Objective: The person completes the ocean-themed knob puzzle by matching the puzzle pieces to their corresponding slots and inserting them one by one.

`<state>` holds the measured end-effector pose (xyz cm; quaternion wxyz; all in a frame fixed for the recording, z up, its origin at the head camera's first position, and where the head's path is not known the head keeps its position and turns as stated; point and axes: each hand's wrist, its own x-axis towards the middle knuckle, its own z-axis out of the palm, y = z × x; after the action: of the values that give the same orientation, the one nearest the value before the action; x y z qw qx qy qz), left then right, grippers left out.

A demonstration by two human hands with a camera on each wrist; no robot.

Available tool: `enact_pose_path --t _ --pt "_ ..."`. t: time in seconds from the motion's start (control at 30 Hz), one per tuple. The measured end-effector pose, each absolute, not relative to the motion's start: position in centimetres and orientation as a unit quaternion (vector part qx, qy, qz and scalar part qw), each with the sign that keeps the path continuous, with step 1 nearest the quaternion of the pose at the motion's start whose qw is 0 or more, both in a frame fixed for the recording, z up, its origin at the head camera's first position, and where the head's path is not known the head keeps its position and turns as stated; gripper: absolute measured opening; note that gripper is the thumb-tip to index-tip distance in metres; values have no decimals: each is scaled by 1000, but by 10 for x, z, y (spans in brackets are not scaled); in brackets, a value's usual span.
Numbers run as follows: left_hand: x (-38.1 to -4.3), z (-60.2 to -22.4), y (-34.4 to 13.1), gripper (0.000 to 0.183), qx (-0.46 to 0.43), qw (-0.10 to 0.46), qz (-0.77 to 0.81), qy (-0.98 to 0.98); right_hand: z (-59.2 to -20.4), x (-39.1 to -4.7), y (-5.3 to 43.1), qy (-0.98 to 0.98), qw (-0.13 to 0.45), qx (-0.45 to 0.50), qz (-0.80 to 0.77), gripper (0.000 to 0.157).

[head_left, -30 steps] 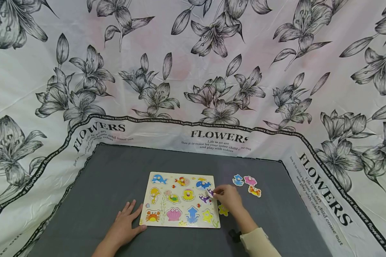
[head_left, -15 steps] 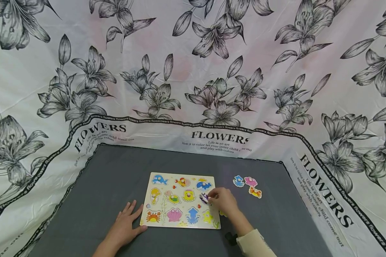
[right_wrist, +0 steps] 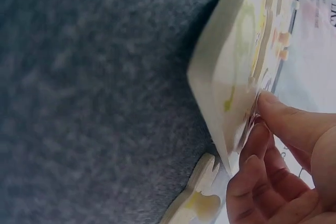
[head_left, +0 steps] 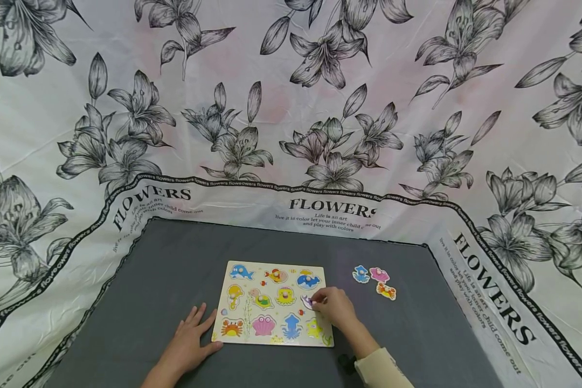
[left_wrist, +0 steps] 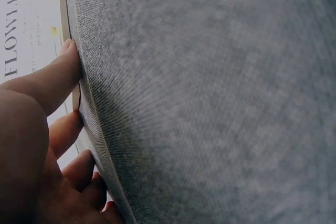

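A pale wooden puzzle board (head_left: 249, 340) with sea-animal shapes lies on the dark cloth. Between thumb and fingers, my right hand (head_left: 337, 308) pinches a small purple sea-animal puzzle piece (head_left: 306, 302), at the purple picture near the board's right edge. The hand covers part of that piece. My left hand (head_left: 188, 337) lies with fingers spread at the board's lower left corner. In the left wrist view its thumb (left_wrist: 65, 69) touches the board's edge. Beneath the right hand, a yellow puzzle piece (right_wrist: 202, 203) lies on the cloth beside the board in the right wrist view.
To the right of the board lie a blue squid piece (head_left: 361, 274), a pink shell piece (head_left: 379, 275) and an orange crab piece (head_left: 386, 291). A small black object (head_left: 346, 364) sits by the right sleeve. Flower-printed fabric (head_left: 330, 215) borders the dark cloth (head_left: 271, 242).
My right hand has moved left and slightly down with the purple piece, from the board's right edge to over the purple picture. The left hand stays in place.
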<state>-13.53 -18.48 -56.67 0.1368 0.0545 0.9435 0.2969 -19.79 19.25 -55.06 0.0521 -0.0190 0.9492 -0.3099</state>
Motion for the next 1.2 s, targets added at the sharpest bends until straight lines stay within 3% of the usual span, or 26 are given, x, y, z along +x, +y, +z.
enact_pose_path --t 0.43,0.63,0.9,1.2 --pt "-136 -565 -184 86 56 139 297 943 -549 -202 199 953 74 -66 -286 5" --pt "-137 -566 -184 88 57 141 297 943 -547 -202 200 948 74 -50 -307 12" --pt "-138 -569 -185 88 59 138 293 944 -536 -203 205 946 45 -41 -317 21" --pt "-139 -569 -184 89 52 153 289 944 -528 -205 220 938 -31 -10 -344 21"
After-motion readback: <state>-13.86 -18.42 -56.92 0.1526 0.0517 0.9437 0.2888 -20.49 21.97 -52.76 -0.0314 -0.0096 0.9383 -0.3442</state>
